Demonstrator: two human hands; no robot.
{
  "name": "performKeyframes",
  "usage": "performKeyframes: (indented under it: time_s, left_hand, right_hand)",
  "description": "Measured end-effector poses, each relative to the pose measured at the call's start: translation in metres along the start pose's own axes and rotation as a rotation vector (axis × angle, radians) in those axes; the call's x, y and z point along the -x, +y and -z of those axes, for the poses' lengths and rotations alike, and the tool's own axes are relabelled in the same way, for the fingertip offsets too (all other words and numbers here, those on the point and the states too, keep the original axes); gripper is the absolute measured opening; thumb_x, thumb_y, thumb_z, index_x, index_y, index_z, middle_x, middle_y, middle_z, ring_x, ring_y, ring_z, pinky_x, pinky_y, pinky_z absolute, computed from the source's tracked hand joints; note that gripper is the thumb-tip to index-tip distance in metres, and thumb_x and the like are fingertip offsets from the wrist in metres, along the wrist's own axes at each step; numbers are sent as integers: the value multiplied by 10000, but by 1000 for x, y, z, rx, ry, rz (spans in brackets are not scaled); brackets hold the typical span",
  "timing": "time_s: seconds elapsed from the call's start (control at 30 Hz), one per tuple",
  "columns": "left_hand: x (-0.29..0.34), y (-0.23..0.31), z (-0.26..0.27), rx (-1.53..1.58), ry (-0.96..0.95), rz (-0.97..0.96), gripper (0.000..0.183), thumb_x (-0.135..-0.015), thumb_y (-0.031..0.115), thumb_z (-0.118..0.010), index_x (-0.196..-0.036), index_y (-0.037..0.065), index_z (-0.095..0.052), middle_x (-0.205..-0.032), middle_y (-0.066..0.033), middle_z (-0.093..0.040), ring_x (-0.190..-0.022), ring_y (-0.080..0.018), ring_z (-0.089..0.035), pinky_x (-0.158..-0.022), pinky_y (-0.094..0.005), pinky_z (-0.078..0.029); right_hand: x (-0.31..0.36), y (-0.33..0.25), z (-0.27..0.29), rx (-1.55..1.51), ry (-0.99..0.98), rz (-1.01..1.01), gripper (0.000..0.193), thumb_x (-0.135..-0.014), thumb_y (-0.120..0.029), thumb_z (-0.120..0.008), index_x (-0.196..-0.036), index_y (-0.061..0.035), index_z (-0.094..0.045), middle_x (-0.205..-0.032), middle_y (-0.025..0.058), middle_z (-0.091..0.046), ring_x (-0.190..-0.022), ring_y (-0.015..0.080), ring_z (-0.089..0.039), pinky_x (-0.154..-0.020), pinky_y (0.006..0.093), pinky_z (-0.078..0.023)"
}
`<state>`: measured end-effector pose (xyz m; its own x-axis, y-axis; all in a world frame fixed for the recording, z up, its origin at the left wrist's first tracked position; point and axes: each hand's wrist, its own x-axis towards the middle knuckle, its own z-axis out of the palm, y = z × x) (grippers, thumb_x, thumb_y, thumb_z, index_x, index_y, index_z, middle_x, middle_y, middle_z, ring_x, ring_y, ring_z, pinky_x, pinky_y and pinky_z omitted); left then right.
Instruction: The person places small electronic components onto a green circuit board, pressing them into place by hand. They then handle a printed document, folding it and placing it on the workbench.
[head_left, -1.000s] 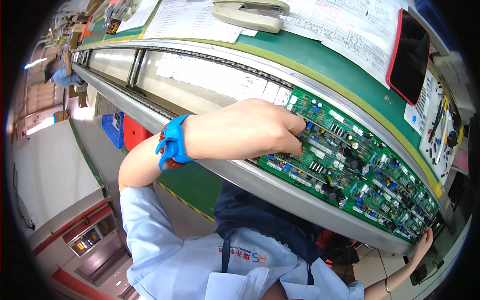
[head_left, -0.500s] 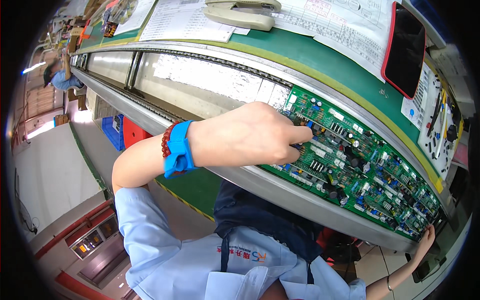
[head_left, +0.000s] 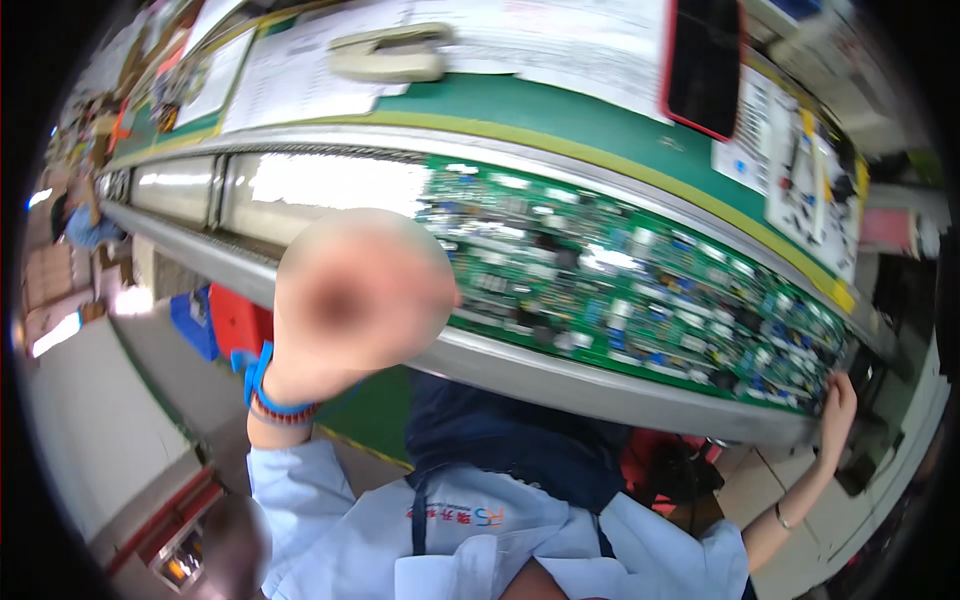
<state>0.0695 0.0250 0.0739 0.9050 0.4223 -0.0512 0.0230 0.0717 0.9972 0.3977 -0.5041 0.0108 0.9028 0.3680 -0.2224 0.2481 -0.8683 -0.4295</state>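
Note:
A long green circuit board, crowded with white, black and blue components, lies in the metal conveyor rail. My left hand is at the board's left end, over the near rail. It is smeared, so its fingers and anything in them cannot be made out. A blue strap and a red bead bracelet circle that wrist. At the far right end, my right hand has its fingertips closed at the board's near corner.
Behind the rail, a green bench mat carries printed sheets, a beige stapler and a red-edged black phone. Small parts and tools lie on a white sheet at right. Another person sits far left.
My left hand has lifted from the board's components and drawn back toward me, to the near rail. My right hand stays at the board's right corner. The whole view has shifted.

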Motion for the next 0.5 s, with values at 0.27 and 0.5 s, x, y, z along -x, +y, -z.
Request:
performKeyframes:
  time_s: [0.27,0.5]
  left_hand:
    - [8,-19,-119,137,-229,-45,241,-731,-70,-677,-961,-8,-641,-799,-48,-632,-513,-29,-333,-493,-203,-257]
    - [3,-38,-167,23,-183,45,265,-769,-9,-666,-1027,53,-656,-789,36,-624,-489,-3,-256,-454,-191,-220]
  right_hand:
    - [6,-103,-14,-1,-79,246,159,-732,45,-427,-839,46,-545,-766,143,-526,-752,271,-543,-707,328,-434]
    - [13,-157,-41,6,-170,446,163,-733,35,-441,-849,24,-556,-774,139,-534,-791,307,-523,-722,385,-425]
